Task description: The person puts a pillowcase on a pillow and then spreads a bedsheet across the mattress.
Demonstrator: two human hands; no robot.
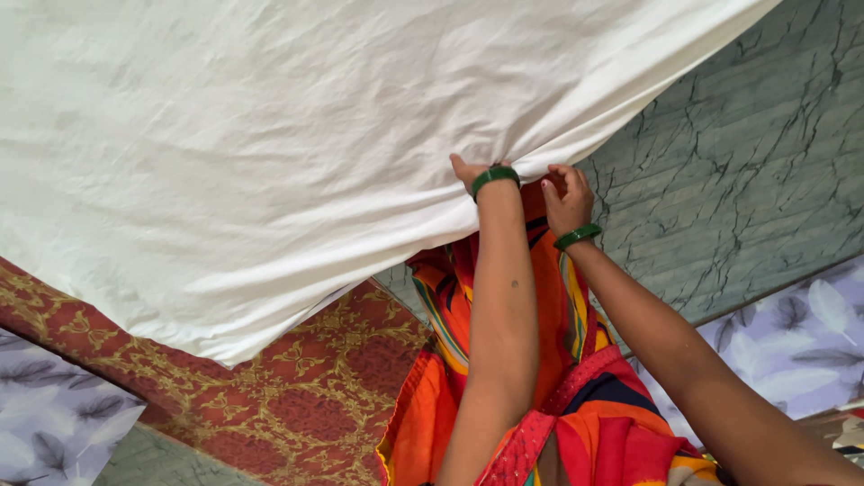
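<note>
Both forearms run up from the bottom edge, each with a green bangle, over bright orange-red patterned clothing (585, 423). Up top, the left hand (468, 171) and right hand (567, 198) are pinched close together on the lower edge of a big white sheet (270, 153), which billows out wide above and left of them. Looks like the spreading-out stage, with the grip bunched in one spot. Sliding the hands apart along the hem seems the sensible follow-up. Below-left sits a red and gold patterned cloth (306, 387).
</note>
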